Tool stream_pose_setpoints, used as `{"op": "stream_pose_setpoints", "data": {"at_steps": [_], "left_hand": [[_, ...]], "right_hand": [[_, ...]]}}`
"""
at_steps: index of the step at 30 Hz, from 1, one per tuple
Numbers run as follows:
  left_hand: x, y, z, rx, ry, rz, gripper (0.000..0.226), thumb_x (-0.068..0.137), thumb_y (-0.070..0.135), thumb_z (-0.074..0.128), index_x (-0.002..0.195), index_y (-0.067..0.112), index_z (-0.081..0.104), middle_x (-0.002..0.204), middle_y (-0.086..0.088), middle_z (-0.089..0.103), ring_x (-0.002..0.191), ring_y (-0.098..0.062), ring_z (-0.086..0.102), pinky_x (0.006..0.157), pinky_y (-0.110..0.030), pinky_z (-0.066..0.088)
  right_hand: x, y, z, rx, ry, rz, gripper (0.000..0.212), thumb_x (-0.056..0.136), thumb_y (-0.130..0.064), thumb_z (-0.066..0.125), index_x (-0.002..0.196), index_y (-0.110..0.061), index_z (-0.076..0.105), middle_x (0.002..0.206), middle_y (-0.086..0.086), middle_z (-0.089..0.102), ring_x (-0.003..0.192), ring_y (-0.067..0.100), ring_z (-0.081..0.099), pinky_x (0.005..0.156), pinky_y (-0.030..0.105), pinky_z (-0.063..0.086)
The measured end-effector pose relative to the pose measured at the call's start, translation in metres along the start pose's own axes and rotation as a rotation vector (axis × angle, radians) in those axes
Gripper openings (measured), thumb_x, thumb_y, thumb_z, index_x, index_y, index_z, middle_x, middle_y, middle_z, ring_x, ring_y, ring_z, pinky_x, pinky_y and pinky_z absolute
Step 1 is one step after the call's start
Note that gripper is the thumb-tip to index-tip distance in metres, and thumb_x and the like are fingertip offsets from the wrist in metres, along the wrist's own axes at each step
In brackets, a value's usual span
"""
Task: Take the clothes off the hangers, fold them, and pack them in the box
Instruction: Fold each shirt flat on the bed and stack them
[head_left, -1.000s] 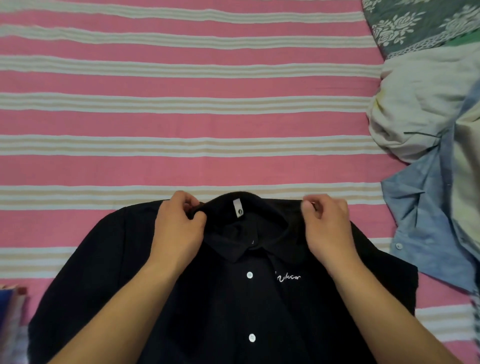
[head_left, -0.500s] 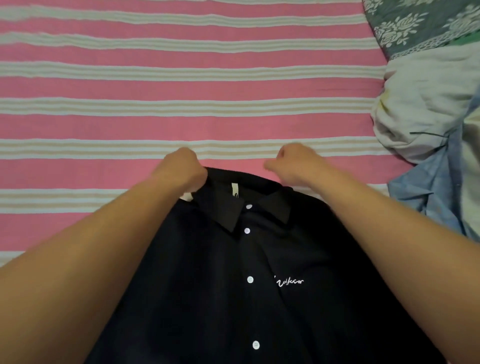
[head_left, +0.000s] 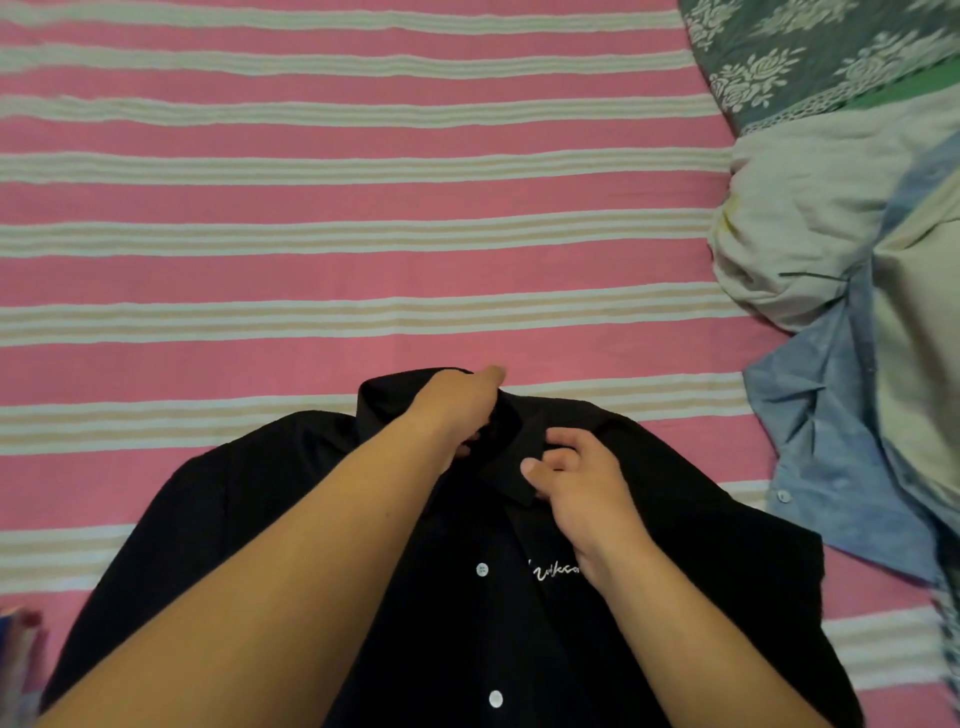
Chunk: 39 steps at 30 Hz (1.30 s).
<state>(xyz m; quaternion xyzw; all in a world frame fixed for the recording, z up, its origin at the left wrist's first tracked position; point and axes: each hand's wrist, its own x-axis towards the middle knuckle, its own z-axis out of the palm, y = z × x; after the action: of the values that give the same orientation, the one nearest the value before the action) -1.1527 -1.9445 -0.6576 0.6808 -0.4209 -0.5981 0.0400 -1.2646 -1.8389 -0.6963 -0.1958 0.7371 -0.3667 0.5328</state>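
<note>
The black shirt lies front-up on the striped bedsheet. The left hand grips its collar; the right hand pinches the collar tip.

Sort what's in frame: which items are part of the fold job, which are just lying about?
In the job: black shirt, left hand and right hand both at its collar; blue shirt and pale garment probably waiting.

Lying about: striped bedsheet, floral cloth.

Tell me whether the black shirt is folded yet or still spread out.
Spread out, not folded. The black shirt lies front up on the striped bedsheet, buttons showing, while the left hand and right hand work at its collar.
</note>
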Motion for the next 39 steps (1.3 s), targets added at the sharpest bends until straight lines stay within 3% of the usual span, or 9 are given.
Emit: {"op": "stream_pose_setpoints", "data": {"at_steps": [7, 13, 17, 20, 23, 26, 31, 35, 39], "left_hand": [[-0.002, 0.017, -0.005, -0.112, 0.06, 0.027, 0.024, 0.105, 0.017, 0.049, 0.107, -0.001, 0.065, 0.098, -0.018, 0.072, 0.074, -0.022, 0.069, 0.062, -0.027, 0.059], [-0.019, 0.019, -0.032, -0.102, -0.009, 0.257, 0.037, 0.106, 0.039, 0.049, 0.117, 0.007, 0.065, 0.104, -0.006, 0.075, 0.088, -0.018, 0.076, 0.084, -0.035, 0.062], [-0.016, -0.022, -0.081, 0.478, 0.377, 0.583, 0.028, 0.097, 0.025, 0.056, 0.123, 0.032, 0.065, 0.13, 0.005, 0.058, 0.119, -0.013, 0.055, 0.099, -0.03, 0.043], [-0.004, -0.04, -0.108, 0.817, 0.032, 0.47, 0.045, 0.089, 0.016, 0.059, 0.127, 0.04, 0.063, 0.151, 0.002, 0.035, 0.143, -0.021, 0.028, 0.118, -0.045, 0.03], [0.012, -0.036, -0.123, 1.238, -0.027, 0.412, 0.023, 0.092, 0.029, 0.055, 0.112, 0.035, 0.066, 0.139, 0.001, 0.052, 0.125, -0.026, 0.045, 0.105, -0.047, 0.042], [0.026, -0.015, -0.133, 1.134, 0.257, 0.487, 0.014, 0.098, 0.027, 0.049, 0.098, 0.026, 0.063, 0.114, -0.008, 0.067, 0.102, -0.033, 0.059, 0.079, -0.038, 0.046], [0.027, -0.03, -0.083, 0.867, 0.424, 0.32, 0.064, 0.094, 0.019, 0.053, 0.154, 0.024, 0.03, 0.155, -0.017, 0.028, 0.137, -0.041, 0.034, 0.104, -0.049, 0.039], [-0.036, -0.084, -0.024, 0.821, 0.547, 0.682, 0.064, 0.099, 0.025, 0.055, 0.158, 0.02, 0.032, 0.162, -0.02, 0.024, 0.149, -0.039, 0.022, 0.121, -0.052, 0.025], [-0.101, -0.164, 0.019, 0.858, 0.466, 0.608, 0.068, 0.097, 0.036, 0.059, 0.158, 0.03, 0.032, 0.165, -0.018, 0.016, 0.153, -0.038, 0.012, 0.124, -0.047, 0.015]], "right_hand": [[-0.009, 0.007, -0.02, 0.066, 0.013, -0.07, 0.021, 0.091, -0.01, 0.072, 0.105, -0.023, 0.064, 0.073, -0.008, 0.065, 0.075, 0.006, 0.064, 0.081, 0.028, 0.051], [-0.014, -0.024, -0.018, -0.438, 0.342, -0.311, 0.025, 0.09, -0.048, 0.065, 0.098, -0.027, 0.053, 0.091, -0.01, 0.055, 0.078, 0.005, 0.054, 0.063, 0.024, 0.041], [0.008, -0.048, 0.002, -0.783, 0.236, -0.412, 0.052, 0.09, -0.057, 0.057, 0.128, -0.023, 0.047, 0.121, -0.004, 0.048, 0.105, 0.017, 0.055, 0.079, 0.031, 0.046], [0.042, -0.056, 0.016, -1.057, 0.087, -0.333, 0.065, 0.091, -0.051, 0.059, 0.143, -0.018, 0.036, 0.127, 0.004, 0.05, 0.107, 0.025, 0.056, 0.08, 0.037, 0.049], [0.065, -0.08, 0.022, -1.142, 0.077, -0.306, 0.021, 0.09, -0.02, 0.057, 0.11, -0.013, 0.054, 0.099, 0.006, 0.062, 0.074, 0.023, 0.054, 0.065, 0.031, 0.042], [0.089, -0.113, 0.022, -0.958, 0.25, -0.255, 0.015, 0.087, -0.014, 0.053, 0.098, -0.01, 0.061, 0.092, 0.008, 0.058, 0.077, 0.029, 0.053, 0.069, 0.03, 0.043], [0.072, -0.107, 0.008, -0.465, -0.129, -0.2, 0.043, 0.097, -0.032, 0.056, 0.138, -0.021, 0.051, 0.11, 0.001, 0.068, 0.097, 0.019, 0.069, 0.091, 0.037, 0.056], [0.011, -0.037, -0.102, -0.744, 0.217, -0.476, 0.029, 0.095, -0.022, 0.06, 0.123, -0.02, 0.064, 0.113, -0.001, 0.065, 0.102, 0.017, 0.062, 0.092, 0.033, 0.048], [-0.048, 0.055, -0.225, -0.77, 0.41, -0.102, 0.026, 0.089, -0.034, 0.062, 0.085, -0.01, 0.073, 0.086, 0.013, 0.072, 0.09, 0.033, 0.067, 0.08, 0.04, 0.05]]}}
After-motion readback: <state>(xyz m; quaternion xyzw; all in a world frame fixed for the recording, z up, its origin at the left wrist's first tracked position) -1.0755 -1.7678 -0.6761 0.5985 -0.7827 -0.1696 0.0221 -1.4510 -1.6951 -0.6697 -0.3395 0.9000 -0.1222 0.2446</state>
